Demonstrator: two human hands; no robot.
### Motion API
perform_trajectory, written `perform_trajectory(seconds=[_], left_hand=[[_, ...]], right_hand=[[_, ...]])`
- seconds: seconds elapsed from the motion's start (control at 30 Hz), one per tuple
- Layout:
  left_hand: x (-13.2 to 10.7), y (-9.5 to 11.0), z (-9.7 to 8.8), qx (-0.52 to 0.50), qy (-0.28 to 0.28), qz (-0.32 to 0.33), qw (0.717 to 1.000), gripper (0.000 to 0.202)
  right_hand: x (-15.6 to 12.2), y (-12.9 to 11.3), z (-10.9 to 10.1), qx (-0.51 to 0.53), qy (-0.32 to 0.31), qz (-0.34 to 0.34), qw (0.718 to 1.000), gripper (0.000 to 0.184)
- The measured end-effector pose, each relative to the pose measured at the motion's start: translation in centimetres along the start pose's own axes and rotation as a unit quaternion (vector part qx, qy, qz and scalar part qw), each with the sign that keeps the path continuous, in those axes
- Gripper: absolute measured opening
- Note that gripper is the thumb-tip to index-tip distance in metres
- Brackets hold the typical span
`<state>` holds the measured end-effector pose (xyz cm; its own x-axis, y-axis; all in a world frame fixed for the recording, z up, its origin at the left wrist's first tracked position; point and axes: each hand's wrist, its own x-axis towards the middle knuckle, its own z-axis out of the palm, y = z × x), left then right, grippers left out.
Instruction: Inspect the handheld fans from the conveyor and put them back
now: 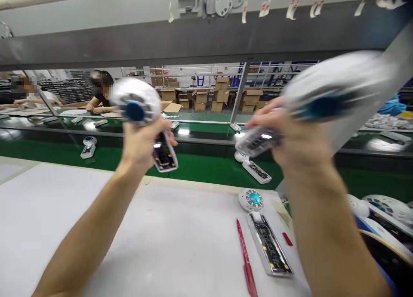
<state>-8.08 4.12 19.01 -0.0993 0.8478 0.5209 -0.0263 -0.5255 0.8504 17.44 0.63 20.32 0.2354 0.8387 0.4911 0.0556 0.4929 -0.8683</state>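
My left hand (142, 137) is wrapped round a white handheld fan (137, 92) with a round vented head and a blue centre. Its handle shows an exposed circuit board below my fingers. In my right hand (290, 129) is a second white fan (348, 81), smeared by motion, its lit handle pointing left. Both are held up above the green belt. On the white table lies another fan with an open handle (269, 245), a turquoise disc at its head. Beside it are a red pen (245, 258) and a small red cap (287, 239).
Fans (256, 171) lie on the green conveyor belt (200, 163), another (88, 147) further left. More white parts (390, 206) are heaped at the right. A slanted grey post (361, 99) and an overhead beam (129, 43) frame the station. A person (101, 90) sits across the line.
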Motion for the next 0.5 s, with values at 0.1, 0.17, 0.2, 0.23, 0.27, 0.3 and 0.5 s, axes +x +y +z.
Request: perform_trajectory(seconds=[0.1, 0.17, 0.2, 0.23, 0.27, 0.3, 0.5], left_hand=[[2.4, -6.6, 3.4, 0.168, -0.089, -0.137, 0.972, 0.019], [3.0, -10.9, 4.9, 0.234, -0.114, -0.173, 0.950, 0.019], [3.1, -12.7, 5.4, 0.267, -0.121, -0.183, 0.938, 0.022], [3.0, -14.3, 5.7, 0.299, -0.126, -0.192, 0.926, 0.025], [2.9, -15.6, 5.8, 0.330, -0.130, -0.194, 0.915, 0.029], [2.8, -16.7, 5.7, 0.360, -0.133, -0.195, 0.903, 0.032], [4.0, -19.1, -0.1, 0.519, -0.143, -0.142, 0.831, 0.045]], right_hand=[[2.8, 4.5, 3.3, -0.123, -0.033, 0.183, 0.975, 0.010], [3.9, 8.2, 5.1, -0.194, -0.061, 0.240, 0.949, 0.017], [4.2, 10.0, 5.7, -0.237, -0.079, 0.263, 0.932, 0.020], [4.5, 11.7, 6.2, -0.282, -0.100, 0.279, 0.913, 0.024], [4.6, 13.1, 6.5, -0.330, -0.121, 0.291, 0.890, 0.027], [4.7, 14.3, 6.7, -0.378, -0.141, 0.300, 0.864, 0.030], [5.5, 17.0, 6.2, -0.594, -0.235, 0.245, 0.730, 0.033]])
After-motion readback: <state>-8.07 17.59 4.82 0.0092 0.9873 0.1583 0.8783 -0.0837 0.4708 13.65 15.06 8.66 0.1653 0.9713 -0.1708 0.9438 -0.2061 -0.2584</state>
